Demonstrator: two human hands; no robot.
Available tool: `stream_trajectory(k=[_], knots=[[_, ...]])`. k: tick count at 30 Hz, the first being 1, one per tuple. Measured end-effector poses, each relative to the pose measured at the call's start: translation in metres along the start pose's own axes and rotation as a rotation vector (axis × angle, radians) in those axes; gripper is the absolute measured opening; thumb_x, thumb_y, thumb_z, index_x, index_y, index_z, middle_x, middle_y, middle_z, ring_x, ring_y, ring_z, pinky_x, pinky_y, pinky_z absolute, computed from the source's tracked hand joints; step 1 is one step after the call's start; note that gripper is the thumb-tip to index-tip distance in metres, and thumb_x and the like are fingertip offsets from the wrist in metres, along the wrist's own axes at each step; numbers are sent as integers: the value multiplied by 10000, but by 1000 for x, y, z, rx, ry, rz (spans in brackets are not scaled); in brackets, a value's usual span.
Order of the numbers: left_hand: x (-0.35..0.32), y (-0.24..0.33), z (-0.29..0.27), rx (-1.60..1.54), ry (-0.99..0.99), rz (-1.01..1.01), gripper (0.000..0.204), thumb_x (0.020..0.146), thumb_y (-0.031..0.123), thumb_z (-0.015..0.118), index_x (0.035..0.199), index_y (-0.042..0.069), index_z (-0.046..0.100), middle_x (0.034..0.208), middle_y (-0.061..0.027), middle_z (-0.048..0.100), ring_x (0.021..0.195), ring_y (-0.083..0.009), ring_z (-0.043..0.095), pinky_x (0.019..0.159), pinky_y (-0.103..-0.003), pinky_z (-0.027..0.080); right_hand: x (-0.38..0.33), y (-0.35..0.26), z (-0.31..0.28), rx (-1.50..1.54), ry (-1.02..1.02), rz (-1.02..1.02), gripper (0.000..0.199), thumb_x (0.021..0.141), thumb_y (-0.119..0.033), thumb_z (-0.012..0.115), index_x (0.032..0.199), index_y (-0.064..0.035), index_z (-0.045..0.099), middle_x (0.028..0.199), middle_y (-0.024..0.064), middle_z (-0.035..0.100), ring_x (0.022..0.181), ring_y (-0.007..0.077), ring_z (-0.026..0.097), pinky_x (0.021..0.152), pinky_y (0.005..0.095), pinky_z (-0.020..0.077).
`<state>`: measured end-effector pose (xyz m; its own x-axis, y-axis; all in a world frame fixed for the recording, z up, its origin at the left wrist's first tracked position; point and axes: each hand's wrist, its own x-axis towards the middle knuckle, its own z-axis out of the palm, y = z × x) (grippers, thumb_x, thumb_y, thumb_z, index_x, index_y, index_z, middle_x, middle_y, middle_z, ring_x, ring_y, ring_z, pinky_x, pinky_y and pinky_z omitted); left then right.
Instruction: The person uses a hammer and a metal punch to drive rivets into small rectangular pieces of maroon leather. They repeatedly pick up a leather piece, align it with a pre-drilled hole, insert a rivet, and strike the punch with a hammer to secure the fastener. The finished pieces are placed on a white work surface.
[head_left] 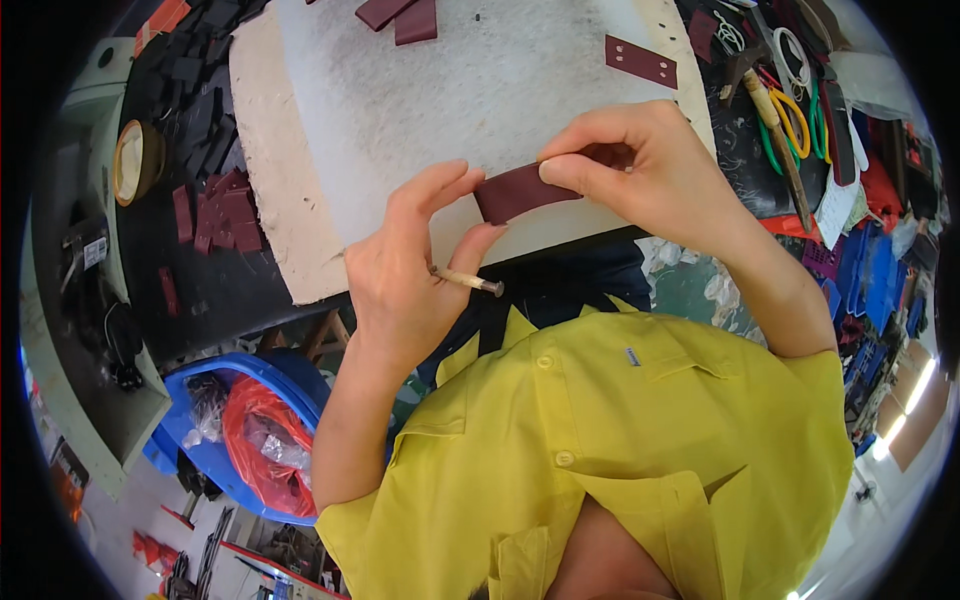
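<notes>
My right hand (655,170) pinches one end of a dark maroon leather-like strip (520,192) between thumb and fingers, holding it just above the white work board (450,100). The fingertips of my left hand (415,275) touch the strip's other end. That hand also grips a small stick-like tool (470,281) with a pale handle and a dark tip, which points right under the palm. My yellow shirt (620,440) fills the lower part of the view.
More maroon pieces lie on the board at the top (400,18) and top right (640,60), and several lie on the dark bench at left (220,210). A tape roll (135,160) sits far left. Scissors (790,120) and a hammer (770,110) lie right. A blue bin with a red bag (260,430) stands below.
</notes>
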<state>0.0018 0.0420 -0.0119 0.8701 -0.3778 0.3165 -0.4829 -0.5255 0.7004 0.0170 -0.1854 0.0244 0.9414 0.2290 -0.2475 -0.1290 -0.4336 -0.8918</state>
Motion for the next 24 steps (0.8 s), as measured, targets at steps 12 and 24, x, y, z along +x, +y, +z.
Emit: stream_trajectory(k=[12,24], knots=[[-5,-3,-2,-77,15,-50,535,742,78,855,1195,44,574,1050,-95,741,457,-29,367,431,-187,307,5,0,4,-209,22,-64,129,821,-151,720,846,-28,750,672,130,682,571,246,633,566,336,490],[2,3,-4,110,-95,93,255,727,31,799,965,102,740,1044,-58,672,485,-127,503,431,-273,415,4,19,-14,-370,136,-618,240,715,-137,816,890,-62,670,920,64,647,821,282,632,703,383,513]])
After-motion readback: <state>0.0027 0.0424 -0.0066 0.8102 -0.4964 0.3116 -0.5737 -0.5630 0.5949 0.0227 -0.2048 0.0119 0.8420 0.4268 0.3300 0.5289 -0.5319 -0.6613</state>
